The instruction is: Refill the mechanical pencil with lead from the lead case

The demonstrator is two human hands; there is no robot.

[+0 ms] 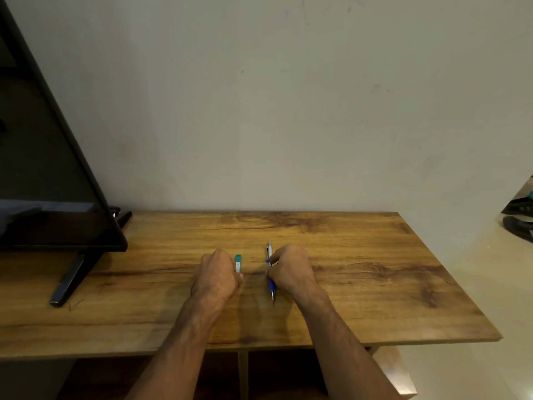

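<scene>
Plain beige painted wall (288,111) behind brown wood-grain table (375,269). Black flat-screen monitor on splayed feet (43,183) at table's back-left corner. Pale glossy floor (490,284) past right edge, dark unclear objects (519,220) on it. Dim even light.

Single wide view from head height; looks forward and down across a wooden table (375,284) to a pale wall (288,111), close in.
</scene>
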